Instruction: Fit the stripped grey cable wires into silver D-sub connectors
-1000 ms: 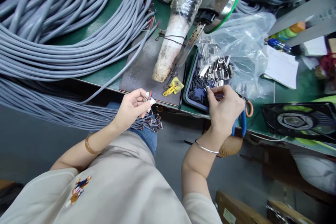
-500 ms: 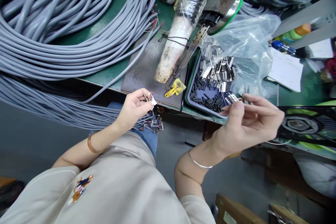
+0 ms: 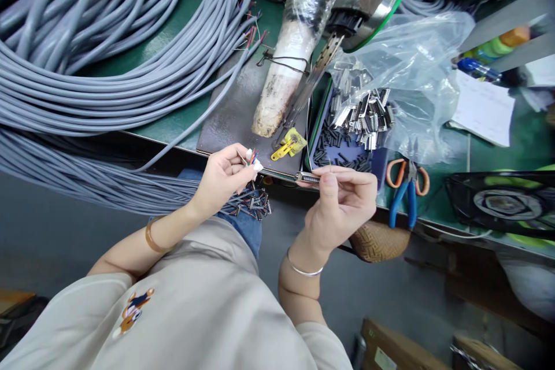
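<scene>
My left hand (image 3: 228, 176) is closed, pinching the coloured wire ends (image 3: 254, 157) of a grey cable in front of the bench edge. My right hand (image 3: 342, 196) is closed too, with a small metal multi-pin connector (image 3: 307, 178) between thumb and fingers. The connector points left towards the wires, and a gap lies between them. Behind my right hand, a blue tray (image 3: 380, 163) holds loose metal connectors (image 3: 368, 118) and short black tube pieces (image 3: 323, 150). Below my left hand hangs a bundle of cable ends with connectors on them (image 3: 252, 203).
Coils of grey cable (image 3: 121, 92) cover the bench's left side. A wrapped duct (image 3: 280, 87) reaches down over a dark plate (image 3: 225, 121) bearing a yellow clip (image 3: 284, 150). Pliers (image 3: 406, 185), a plastic bag (image 3: 425, 87), paper (image 3: 485, 107) and a black fan (image 3: 498, 202) lie to the right.
My right hand has moved left with the connector, from over the tray towards my left hand. The pliers are now uncovered. My left hand has hardly moved.
</scene>
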`<state>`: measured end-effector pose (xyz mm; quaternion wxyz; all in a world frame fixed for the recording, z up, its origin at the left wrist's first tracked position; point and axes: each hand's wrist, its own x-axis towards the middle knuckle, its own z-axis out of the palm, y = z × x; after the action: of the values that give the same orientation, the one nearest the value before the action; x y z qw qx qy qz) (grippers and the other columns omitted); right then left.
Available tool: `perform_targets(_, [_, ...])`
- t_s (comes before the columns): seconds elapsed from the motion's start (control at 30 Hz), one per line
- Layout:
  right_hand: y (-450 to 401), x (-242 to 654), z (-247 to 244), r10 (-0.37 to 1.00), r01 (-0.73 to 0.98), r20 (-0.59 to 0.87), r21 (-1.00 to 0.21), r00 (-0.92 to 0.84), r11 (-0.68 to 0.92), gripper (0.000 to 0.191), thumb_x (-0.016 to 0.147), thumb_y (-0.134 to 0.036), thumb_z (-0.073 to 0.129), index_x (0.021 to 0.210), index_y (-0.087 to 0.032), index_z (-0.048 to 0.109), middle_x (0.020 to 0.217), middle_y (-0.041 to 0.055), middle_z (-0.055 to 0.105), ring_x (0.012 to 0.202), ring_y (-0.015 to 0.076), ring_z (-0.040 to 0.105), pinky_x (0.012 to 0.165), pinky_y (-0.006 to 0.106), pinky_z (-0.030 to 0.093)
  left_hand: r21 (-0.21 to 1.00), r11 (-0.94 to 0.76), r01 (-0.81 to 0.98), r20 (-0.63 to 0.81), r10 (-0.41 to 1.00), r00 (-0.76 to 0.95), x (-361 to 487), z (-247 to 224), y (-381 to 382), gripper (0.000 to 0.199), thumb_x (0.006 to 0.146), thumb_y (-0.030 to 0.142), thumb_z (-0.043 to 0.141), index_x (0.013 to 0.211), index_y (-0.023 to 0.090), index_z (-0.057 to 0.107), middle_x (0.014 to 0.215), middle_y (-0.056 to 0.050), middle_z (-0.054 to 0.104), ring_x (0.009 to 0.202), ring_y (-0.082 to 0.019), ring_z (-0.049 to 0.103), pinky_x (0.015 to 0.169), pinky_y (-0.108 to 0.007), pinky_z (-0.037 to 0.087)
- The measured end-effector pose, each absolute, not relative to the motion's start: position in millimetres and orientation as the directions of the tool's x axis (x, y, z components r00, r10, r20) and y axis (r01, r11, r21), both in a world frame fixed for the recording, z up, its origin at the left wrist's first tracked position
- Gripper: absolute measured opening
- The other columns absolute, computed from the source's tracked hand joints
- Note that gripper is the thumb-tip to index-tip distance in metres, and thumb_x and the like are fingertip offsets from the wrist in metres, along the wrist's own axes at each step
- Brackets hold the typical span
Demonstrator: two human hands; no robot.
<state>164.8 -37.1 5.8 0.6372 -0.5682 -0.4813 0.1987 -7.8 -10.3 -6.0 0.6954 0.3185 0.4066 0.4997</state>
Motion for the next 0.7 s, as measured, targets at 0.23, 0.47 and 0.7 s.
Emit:
perform_targets(0.23, [-32.7, 168.4, 3.7, 0.836, 0.237, 0.344, -0.935, 0.428, 0.263, 0.021, 0.091, -0.035, 0.070, 0.085, -0.024, 0.053, 0.090, 0.0009, 0.068, 0.075, 0.0155, 0.070, 0.069, 0.034, 0.065, 0.832, 0.327, -0.447, -0.242, 0.941, 0.238, -10.2, -11.2, -9.8, 0.037, 0.070, 0.036, 0.089, 0.075, 0.017, 0.058, 0.061, 0.004, 0.064, 0.040, -0.002, 0.045, 0.038, -0.015, 0.034])
perform_targets(0.47, [-37.2, 161.5, -0.7, 0.770, 0.372, 0.437, -0.886, 0.466, 0.277, 0.015, 0.092, -0.028, 0.072, 0.088, -0.024, 0.058, 0.092, 0.0016, 0.071, 0.078, 0.0167, 0.073, 0.068, 0.035, 0.067, 0.836, 0.322, -0.445, -0.248, 0.944, 0.217, -9.5, -10.2, -9.8, 0.036, 0.068, 0.031, 0.089, 0.074, 0.017, 0.057, 0.059, 0.005, 0.062, 0.038, -0.001, 0.040, 0.035, -0.015, 0.029])
perform_targets(0.7, [-43.1, 156.5, -13.8, 0.814, 0.593, 0.553, -0.719, 0.175, 0.361, 0.003, 0.095, -0.026, 0.067, 0.092, -0.026, 0.065, 0.108, 0.0064, 0.078, 0.101, 0.0229, 0.076, 0.086, 0.042, 0.064, 0.900, 0.228, -0.372, -0.187, 0.972, 0.144, -5.1, -10.4, -8.9, 0.029, 0.074, 0.031, 0.085, 0.075, 0.017, 0.059, 0.062, 0.004, 0.063, 0.039, -0.002, 0.046, 0.037, -0.015, 0.036])
